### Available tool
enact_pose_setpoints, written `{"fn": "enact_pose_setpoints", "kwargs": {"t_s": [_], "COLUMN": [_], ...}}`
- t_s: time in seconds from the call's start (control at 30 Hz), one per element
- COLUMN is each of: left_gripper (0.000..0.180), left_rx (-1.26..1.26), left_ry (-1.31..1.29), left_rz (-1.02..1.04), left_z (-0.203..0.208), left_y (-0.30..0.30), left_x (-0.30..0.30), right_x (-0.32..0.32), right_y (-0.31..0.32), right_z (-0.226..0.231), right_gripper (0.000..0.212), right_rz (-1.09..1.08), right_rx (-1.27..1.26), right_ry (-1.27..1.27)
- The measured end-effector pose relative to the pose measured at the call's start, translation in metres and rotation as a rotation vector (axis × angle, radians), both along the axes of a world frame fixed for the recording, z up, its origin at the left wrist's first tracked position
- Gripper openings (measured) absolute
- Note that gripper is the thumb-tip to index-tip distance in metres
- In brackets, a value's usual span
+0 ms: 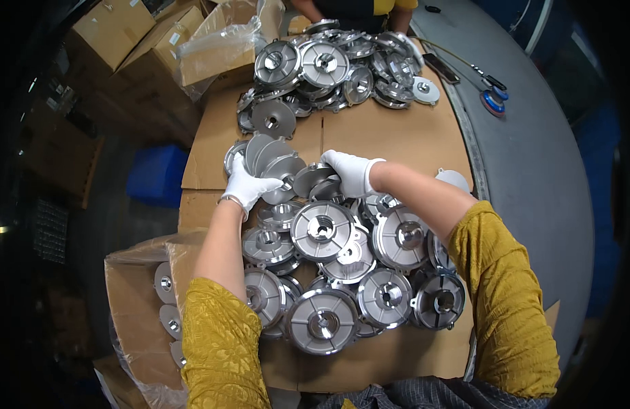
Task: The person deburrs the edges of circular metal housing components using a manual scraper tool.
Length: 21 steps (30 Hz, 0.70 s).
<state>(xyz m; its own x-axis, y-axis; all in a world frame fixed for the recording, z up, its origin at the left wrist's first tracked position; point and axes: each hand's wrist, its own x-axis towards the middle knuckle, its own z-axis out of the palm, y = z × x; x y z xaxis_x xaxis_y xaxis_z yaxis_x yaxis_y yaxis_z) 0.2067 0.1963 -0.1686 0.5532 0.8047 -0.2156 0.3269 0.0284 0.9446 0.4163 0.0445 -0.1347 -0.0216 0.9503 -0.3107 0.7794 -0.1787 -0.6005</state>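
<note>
Both my hands wear white gloves. My left hand (247, 185) is at the left edge of a leaning row of round metal end covers (277, 160), its thumb across the nearest one and its fingers partly hidden. My right hand (349, 174) grips a tilted metal end cover (313, 178) by its rim, with another cover just under it. Nearer to me lies a heap of ribbed metal end covers (322, 232) with threaded-looking centre holes, several stacked on each other. Behind my hands, a single cover (274, 119) leans at the edge of a second heap.
A far heap of covers (325, 65) stands before another person (356, 10). Cardboard (397, 136) lies under the parts. A lined carton (144, 273) with covers is at left, another carton (219, 61) beyond. A blue sander-like tool (493, 101) lies on the grey table (533, 204).
</note>
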Motion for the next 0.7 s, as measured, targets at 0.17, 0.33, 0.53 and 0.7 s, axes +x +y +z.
{"fn": "enact_pose_setpoints", "kwargs": {"t_s": [0.17, 0.33, 0.53, 0.7], "left_gripper": [0.099, 0.067, 0.066, 0.061], "left_rx": [0.23, 0.592, 0.757, 0.672], "left_ry": [0.156, 0.347, 0.119, -0.097], "left_rz": [0.031, -0.035, 0.145, 0.123], "left_z": [0.041, 0.068, 0.092, 0.118], "left_y": [-0.057, -0.097, -0.161, -0.225], "left_x": [0.002, -0.023, -0.051, -0.062], "right_x": [-0.032, -0.075, -0.098, -0.106], "right_y": [-0.032, -0.065, -0.116, -0.194], "right_z": [0.019, 0.039, 0.066, 0.089], "right_gripper": [0.047, 0.053, 0.028, 0.018], "right_rz": [-0.126, 0.076, 0.092, 0.08], "right_rx": [0.095, 0.274, 0.481, 0.846], "right_ry": [-0.069, -0.352, -0.47, -0.589]}}
